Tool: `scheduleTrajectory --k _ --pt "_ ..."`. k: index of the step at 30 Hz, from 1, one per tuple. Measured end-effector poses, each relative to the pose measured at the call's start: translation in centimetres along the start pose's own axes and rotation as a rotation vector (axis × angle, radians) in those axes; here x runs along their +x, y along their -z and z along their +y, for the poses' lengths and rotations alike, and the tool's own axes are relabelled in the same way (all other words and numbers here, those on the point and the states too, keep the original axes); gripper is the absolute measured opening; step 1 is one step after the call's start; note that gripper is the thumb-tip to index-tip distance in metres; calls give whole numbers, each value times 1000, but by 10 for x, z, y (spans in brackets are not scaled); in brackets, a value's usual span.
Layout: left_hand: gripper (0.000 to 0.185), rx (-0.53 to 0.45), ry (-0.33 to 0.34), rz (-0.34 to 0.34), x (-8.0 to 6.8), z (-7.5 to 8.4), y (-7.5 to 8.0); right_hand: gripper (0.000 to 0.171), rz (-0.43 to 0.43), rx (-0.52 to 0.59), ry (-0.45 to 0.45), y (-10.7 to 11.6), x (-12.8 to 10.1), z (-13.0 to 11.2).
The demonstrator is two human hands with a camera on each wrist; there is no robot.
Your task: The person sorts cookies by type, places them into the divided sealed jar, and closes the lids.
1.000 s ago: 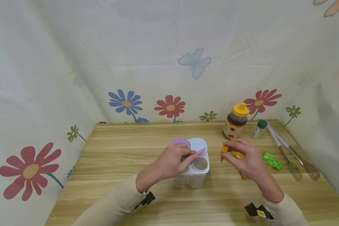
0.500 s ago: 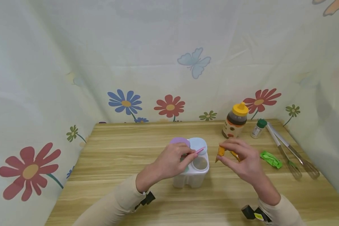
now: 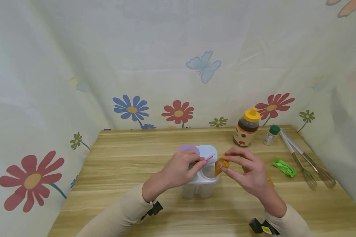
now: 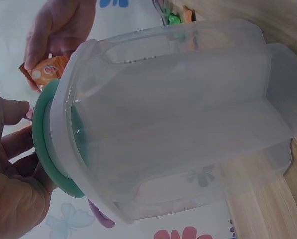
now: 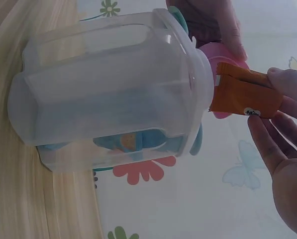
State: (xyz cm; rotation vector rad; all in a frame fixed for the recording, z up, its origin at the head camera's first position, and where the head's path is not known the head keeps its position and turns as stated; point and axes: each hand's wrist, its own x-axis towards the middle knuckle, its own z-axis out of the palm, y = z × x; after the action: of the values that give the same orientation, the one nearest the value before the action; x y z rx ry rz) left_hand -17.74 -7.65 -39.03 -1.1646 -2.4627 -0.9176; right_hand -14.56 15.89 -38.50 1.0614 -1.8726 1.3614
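Pinched in your right hand [image 3: 249, 172], the orange packet [image 3: 221, 164] has travelled toward nine o'clock to the clear container [image 3: 201, 184] mouth, whose pink lid [image 3: 210, 158] your left hand [image 3: 181, 171] holds lifted.

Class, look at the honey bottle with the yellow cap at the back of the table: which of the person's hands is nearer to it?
The right hand. It holds an orange packet just in front of the honey bottle; the left hand is farther off, at the clear container.
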Motion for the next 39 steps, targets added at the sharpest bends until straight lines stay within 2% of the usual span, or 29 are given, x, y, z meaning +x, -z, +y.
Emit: scheduleTrajectory --k 4,9,16,19,23,35,39 --pt "19 4 2 -1 0 0 1 33 1 -22 13 -3 -1 2" --pt "20 12 2 -3 0 1 2 31 2 -87 11 -5 -13 20" --pt "19 9 3 1 0 1 1 33 -41 17 33 -8 -20 32" --pt "19 14 3 2 0 0 1 23 -63 -66 74 -10 -20 33" --pt "19 15 -3 8 0 0 1 23 -77 -160 112 -13 -19 33" --pt "21 22 -2 4 -1 0 2 23 -125 -163 119 -16 -20 32" --pt "21 25 -4 7 -1 0 1 21 -168 -195 123 -18 -23 35"
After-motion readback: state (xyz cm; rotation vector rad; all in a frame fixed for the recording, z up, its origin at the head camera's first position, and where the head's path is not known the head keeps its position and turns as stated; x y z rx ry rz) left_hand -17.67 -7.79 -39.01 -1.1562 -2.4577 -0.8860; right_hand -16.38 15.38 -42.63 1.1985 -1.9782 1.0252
